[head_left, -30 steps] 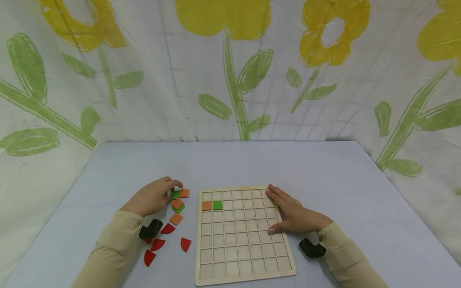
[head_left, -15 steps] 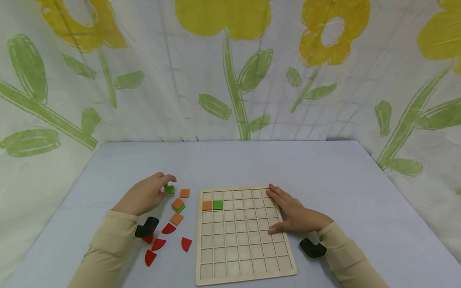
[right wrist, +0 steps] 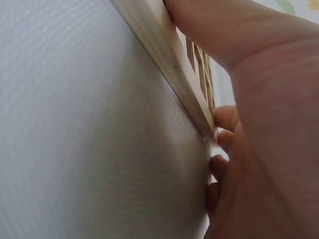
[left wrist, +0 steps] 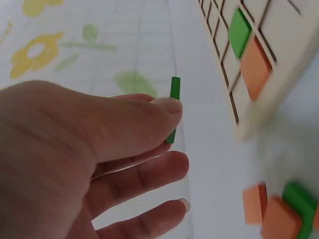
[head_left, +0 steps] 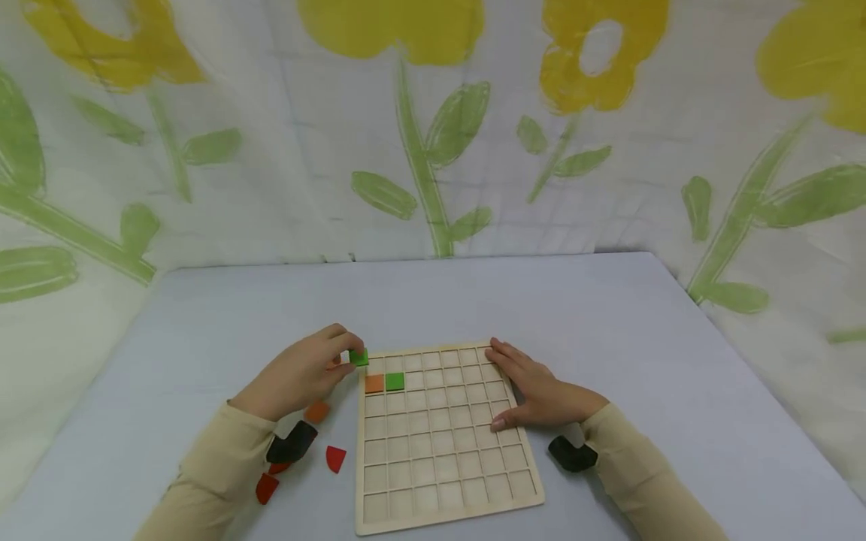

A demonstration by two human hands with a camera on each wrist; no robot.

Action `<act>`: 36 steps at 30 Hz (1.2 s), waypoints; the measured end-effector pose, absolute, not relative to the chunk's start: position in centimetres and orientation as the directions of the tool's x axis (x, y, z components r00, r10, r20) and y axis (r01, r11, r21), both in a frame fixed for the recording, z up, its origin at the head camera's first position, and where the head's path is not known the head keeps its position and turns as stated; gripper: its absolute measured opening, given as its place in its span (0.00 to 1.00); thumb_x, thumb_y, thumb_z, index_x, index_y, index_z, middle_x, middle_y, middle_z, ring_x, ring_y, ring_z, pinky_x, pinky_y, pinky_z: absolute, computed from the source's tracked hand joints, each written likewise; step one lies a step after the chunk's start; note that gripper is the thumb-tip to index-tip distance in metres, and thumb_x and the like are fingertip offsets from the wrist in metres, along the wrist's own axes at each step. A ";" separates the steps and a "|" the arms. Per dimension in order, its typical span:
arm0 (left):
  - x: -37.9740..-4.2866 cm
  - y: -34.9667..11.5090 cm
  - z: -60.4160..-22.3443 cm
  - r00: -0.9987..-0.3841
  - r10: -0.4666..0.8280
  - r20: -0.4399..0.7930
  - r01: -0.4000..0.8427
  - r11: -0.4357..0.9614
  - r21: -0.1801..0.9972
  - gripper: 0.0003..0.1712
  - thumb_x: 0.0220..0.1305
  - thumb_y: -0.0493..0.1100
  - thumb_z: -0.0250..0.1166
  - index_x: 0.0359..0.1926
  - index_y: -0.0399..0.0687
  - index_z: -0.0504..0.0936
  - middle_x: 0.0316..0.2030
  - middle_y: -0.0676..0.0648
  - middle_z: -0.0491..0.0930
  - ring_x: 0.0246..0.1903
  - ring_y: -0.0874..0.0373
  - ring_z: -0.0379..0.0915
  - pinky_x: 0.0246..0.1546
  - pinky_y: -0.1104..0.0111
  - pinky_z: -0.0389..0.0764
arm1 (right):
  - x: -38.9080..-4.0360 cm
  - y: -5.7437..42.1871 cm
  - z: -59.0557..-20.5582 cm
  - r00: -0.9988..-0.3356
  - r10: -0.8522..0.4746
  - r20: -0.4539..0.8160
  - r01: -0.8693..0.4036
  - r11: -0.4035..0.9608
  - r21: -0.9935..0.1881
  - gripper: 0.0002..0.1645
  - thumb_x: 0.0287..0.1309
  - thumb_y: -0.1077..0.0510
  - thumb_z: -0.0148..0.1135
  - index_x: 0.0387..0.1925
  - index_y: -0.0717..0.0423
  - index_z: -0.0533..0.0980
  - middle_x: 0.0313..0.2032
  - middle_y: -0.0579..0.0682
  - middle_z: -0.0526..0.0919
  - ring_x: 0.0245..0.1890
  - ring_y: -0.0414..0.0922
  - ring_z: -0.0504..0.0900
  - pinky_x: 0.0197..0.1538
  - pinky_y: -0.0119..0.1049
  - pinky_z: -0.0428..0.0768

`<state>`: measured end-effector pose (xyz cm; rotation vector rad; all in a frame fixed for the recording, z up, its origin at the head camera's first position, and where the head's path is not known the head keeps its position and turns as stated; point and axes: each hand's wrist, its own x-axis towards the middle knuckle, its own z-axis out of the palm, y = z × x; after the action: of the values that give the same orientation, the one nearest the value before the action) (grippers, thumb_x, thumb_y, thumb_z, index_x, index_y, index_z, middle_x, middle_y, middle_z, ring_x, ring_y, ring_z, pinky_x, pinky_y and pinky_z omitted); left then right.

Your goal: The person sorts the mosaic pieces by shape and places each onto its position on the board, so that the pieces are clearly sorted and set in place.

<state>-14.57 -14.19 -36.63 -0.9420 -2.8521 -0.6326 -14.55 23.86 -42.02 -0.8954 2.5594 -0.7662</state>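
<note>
A green square tile (left wrist: 175, 88) is pinched between the thumb and fingers of my left hand (head_left: 307, 370), close to the top left corner of a wooden grid board (head_left: 433, 518). In the left wrist view the tile shows edge-on, and the other fingers are spread loosely below it. An orange tile (head_left: 374, 384) and a second green tile (head_left: 395, 382) sit side by side in the second row of the board. My right hand (head_left: 544, 398) rests on the board's right edge, fingers extended over the frame and thumb on the cells.
Left of the board lie loose pieces: an orange tile (head_left: 316, 411), a red quarter-circle (head_left: 335, 458) and another red piece (head_left: 267, 488). My left hand and wrist camera (head_left: 292, 443) hide others. A flower-printed curtain (head_left: 271, 188) hangs behind the white table (head_left: 575, 300).
My left hand has lifted the green tile from beside the loose pieces and carried it right, to the board's corner. The head view has shifted slightly. My right hand stays on the board.
</note>
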 end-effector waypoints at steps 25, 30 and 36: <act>-15.0 -7.9 -39.3 -0.690 0.695 0.201 0.710 0.597 0.375 0.09 0.56 0.35 0.69 0.36 0.50 0.80 0.35 0.52 0.77 0.30 0.62 0.73 0.31 0.71 0.76 | -14.7 23.9 -41.8 -0.754 -0.639 -0.153 -0.457 0.676 -0.577 0.68 0.46 0.31 0.67 0.75 0.54 0.41 0.75 0.53 0.36 0.75 0.55 0.36 0.69 0.62 0.48; -14.9 -7.7 -39.5 -0.697 0.692 0.190 0.702 0.604 0.377 0.09 0.57 0.35 0.69 0.38 0.48 0.80 0.36 0.51 0.77 0.32 0.59 0.74 0.33 0.69 0.77 | -14.8 23.9 -41.7 -0.752 -0.642 -0.149 -0.460 0.674 -0.578 0.67 0.46 0.31 0.67 0.75 0.54 0.42 0.75 0.54 0.37 0.75 0.55 0.36 0.69 0.61 0.49; -15.0 -7.6 -39.8 -0.698 0.690 0.193 0.702 0.606 0.374 0.08 0.57 0.36 0.69 0.38 0.48 0.80 0.38 0.51 0.77 0.36 0.58 0.76 0.38 0.67 0.78 | -14.9 23.9 -41.9 -0.753 -0.640 -0.151 -0.453 0.672 -0.586 0.68 0.45 0.31 0.68 0.75 0.54 0.42 0.75 0.53 0.36 0.75 0.54 0.36 0.69 0.61 0.49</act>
<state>-14.95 -7.59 -39.78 -1.2090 -2.7887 -0.6687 -14.85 23.92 -41.93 -0.8632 2.5426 -0.7569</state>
